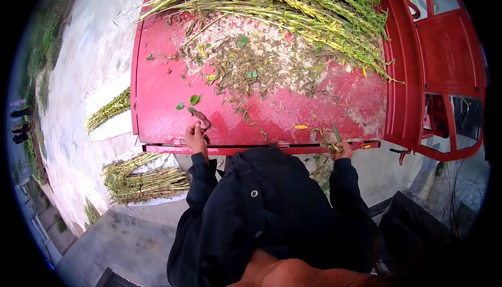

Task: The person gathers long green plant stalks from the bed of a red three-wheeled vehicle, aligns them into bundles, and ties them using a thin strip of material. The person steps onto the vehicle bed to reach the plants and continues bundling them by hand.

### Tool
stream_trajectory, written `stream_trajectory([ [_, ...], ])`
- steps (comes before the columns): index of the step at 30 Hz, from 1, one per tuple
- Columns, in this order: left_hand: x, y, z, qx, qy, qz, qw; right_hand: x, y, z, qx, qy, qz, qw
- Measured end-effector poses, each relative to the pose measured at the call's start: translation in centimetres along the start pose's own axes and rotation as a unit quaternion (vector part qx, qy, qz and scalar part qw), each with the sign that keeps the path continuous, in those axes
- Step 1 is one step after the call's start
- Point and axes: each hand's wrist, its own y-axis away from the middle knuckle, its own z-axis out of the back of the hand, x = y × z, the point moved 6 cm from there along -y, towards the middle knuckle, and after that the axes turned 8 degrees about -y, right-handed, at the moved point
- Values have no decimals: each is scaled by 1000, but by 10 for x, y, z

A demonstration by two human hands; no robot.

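My left hand (pixel 195 139) is over the near edge of the red truck bed (pixel 162 99), thumb and fingers pinched together on a dark brown curled strip (pixel 205 120). It may be a withered leaf or a cord; I cannot tell. Two small green leaves (pixel 195 100) lie just beyond it. At the right, my right hand (pixel 343 150) is closed round a small clump of dry leaves and stalks (pixel 328 141), from which a green blade (pixel 336 131) sticks up. Loose dry leaves (pixel 246 70) and pale seeds (pixel 238 25) cover the middle of the bed.
A big heap of cut yellow-green stalks (pixel 293 4) fills the far side of the bed. The red cab (pixel 444 52) rises at the right. Left of the truck, stalk bundles (pixel 151 180) lie on white sheets on the concrete (pixel 78 78). The bed's side rail (pixel 235 150) runs before me.
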Motion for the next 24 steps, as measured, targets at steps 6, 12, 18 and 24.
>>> stream_trajectory([
  [6, 9, 5, -32, 46, 37, 6, 998, -209, 166, 19, 144, 352, -423, 822],
  [12, 20, 9, -19, 23, -4, 31, 999, 104, -51, -162, 282, 204, 35, 937],
  [18, 30, 12, 26, 8, -11, 37, 999, 281, -129, -358, 380, 295, 373, 793],
  [24, 46, 12, 57, -75, 1, 79, 994, 302, -228, -377, 278, 57, 170, 944],
])
